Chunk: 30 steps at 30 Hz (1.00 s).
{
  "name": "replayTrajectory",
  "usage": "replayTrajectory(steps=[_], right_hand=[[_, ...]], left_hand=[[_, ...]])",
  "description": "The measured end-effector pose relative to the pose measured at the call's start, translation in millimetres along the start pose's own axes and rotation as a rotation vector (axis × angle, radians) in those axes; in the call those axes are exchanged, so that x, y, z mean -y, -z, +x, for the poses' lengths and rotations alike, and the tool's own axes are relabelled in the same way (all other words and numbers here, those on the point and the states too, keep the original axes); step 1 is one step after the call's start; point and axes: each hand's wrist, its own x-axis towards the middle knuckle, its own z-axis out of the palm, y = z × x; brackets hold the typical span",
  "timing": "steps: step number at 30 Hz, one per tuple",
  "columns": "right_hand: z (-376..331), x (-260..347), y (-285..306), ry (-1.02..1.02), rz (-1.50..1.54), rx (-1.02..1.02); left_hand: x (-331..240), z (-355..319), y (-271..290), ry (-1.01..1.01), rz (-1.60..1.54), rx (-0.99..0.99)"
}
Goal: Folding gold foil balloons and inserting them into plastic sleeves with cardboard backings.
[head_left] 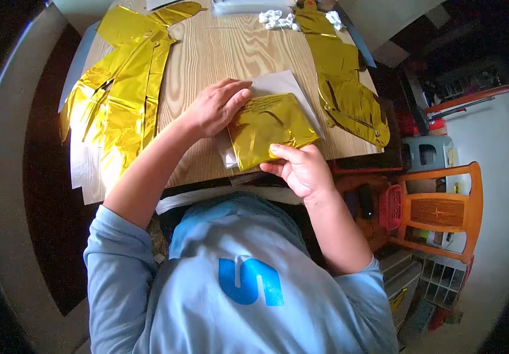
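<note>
A folded gold foil sheet in a clear plastic sleeve [272,127] lies tilted at the table's near edge, the sleeve's clear margin showing at its lower left. My right hand [304,168] pinches its near right edge, thumb on top and fingers partly hidden underneath. At its far left corner rests my left hand [216,109], fingers loosely stretched out and the thumb touching the packet. Beneath and beyond the packet, a white sheet [293,82] sticks out.
Large gold foil pieces [127,82] spread over the left of the wooden table [198,47], with another gold foil piece [343,79] on the right. Crumpled white bits [278,20] and clear plastic [245,6] lie at the far side. A wooden chair [437,212] stands at right.
</note>
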Motion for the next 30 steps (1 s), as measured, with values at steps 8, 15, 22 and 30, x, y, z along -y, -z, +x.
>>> replayTrajectory(steps=[8,15,22,30], right_hand=[[-7,-21,6,0.087,0.187,-0.076],[5,-7,11,-0.107,0.033,-0.004],[13,8,17,-0.177,0.073,0.084],[-5,28,17,-0.241,-0.298,-0.033]], left_hand=[[-5,-2,0,0.084,-0.022,0.052],[-1,-5,-4,-0.018,-0.006,-0.028],[-9,-21,-13,-0.126,0.452,0.036],[-11,-31,-24,-0.152,0.564,0.009]])
